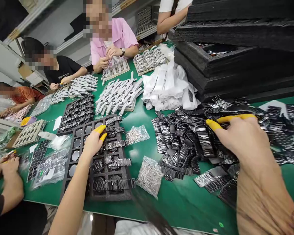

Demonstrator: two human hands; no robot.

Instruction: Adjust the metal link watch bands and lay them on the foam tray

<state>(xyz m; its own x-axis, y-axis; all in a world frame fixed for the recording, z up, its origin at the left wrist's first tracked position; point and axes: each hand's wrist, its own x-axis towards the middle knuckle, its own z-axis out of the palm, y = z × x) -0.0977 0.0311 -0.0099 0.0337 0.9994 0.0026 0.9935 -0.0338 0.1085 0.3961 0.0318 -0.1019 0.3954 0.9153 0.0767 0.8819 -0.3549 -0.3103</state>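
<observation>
My left hand (94, 140), with yellow finger covers, is closed at a black metal watch band in the black foam tray (128, 178). The tray holds watch heads, several with black bands (112, 185) across the right columns. On the right, my right hand (242, 133), also in yellow finger covers, reaches over the heap of black metal bands (183, 140). Its thumb and finger are apart at the tips, and a dark band lies close to them; whether it is held is unclear.
Bags of small metal pins (150, 176) lie on the green table (181, 202) between tray and heap. Behind stand white wrapped bundles (166, 86), white watches (120, 94) and a tall black foam stack (242, 68). People work at the far side and left.
</observation>
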